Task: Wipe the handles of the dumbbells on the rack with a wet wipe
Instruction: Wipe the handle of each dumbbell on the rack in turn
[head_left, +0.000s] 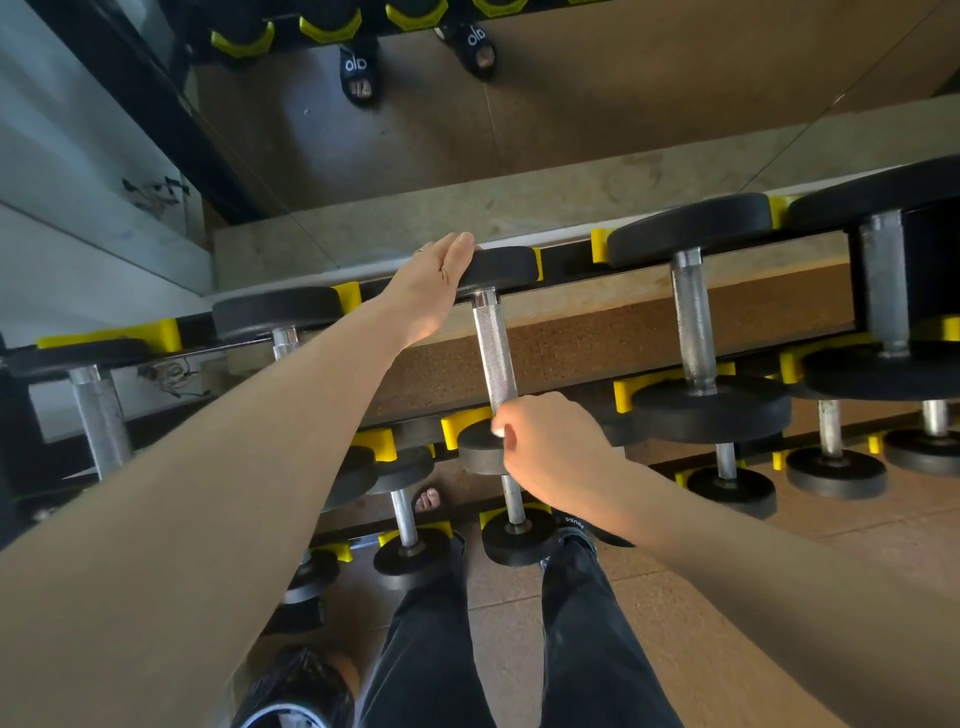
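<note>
A black dumbbell with a knurled steel handle (494, 353) lies across the top tier of the rack (582, 343). My left hand (434, 283) rests flat on its far black head (506, 267), fingers straight. My right hand (550, 441) grips the near end of the handle, fingers curled round it. A small white bit of the wet wipe (497, 430) shows under my thumb; the remainder is hidden in my fist. The dumbbell's near head (480, 452) sits just under that hand.
More dumbbells line the top tier: a bigger one (693, 322) to the right, others (98, 410) to the left. Smaller dumbbells (410, 525) fill the lower tiers with yellow cradles. A mirror (467, 114) stands behind the rack. A black bag (301, 686) lies by my legs.
</note>
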